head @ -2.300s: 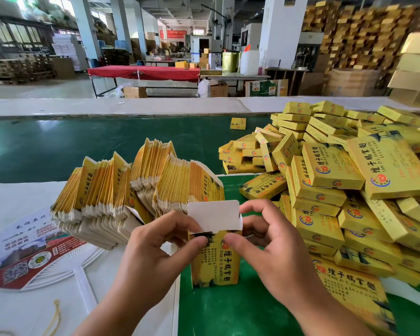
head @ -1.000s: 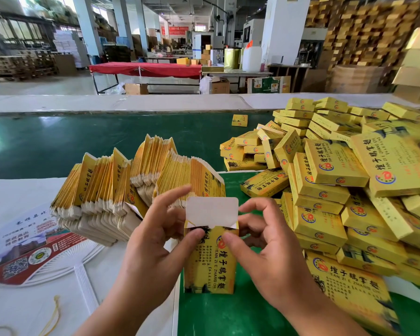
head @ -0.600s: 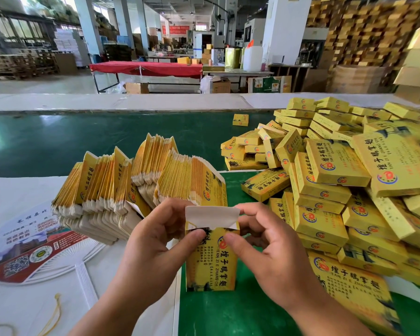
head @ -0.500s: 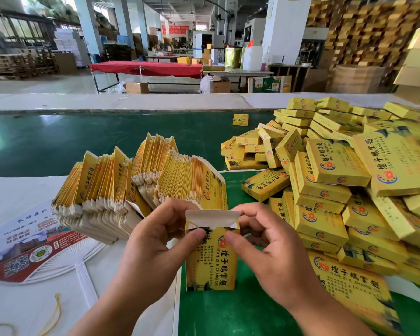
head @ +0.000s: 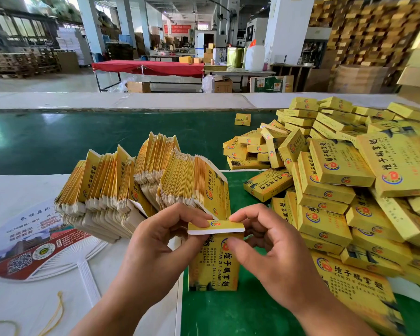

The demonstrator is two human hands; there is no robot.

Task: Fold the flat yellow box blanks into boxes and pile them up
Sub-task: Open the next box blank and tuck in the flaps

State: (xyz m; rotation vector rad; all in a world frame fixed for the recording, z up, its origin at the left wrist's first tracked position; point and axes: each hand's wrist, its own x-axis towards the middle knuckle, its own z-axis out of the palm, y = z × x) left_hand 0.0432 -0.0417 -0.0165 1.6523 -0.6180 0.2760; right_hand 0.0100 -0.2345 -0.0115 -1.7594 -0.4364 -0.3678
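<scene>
A yellow box (head: 214,265) stands upright on the green mat, held between both hands. My left hand (head: 155,246) grips its left side, fingertips on the top flap (head: 216,226). My right hand (head: 269,248) pinches the right side, thumb on the front face and forefinger on the flap. The flap is bent forward over the box's open top. Fanned rows of flat yellow blanks (head: 141,183) stand just behind my left hand. A big heap of folded yellow boxes (head: 337,183) fills the right side.
A printed hand fan (head: 34,241) and a yellow cord (head: 56,314) lie on the white cover at left. The green conveyor belt (head: 83,141) runs across behind, with one lone box (head: 242,119) on it. Tables and stacked cartons stand far back.
The white top flap, upright before, has been folded forward and down over the box's opening. Both hands stayed on the box, fingers following the flap.
</scene>
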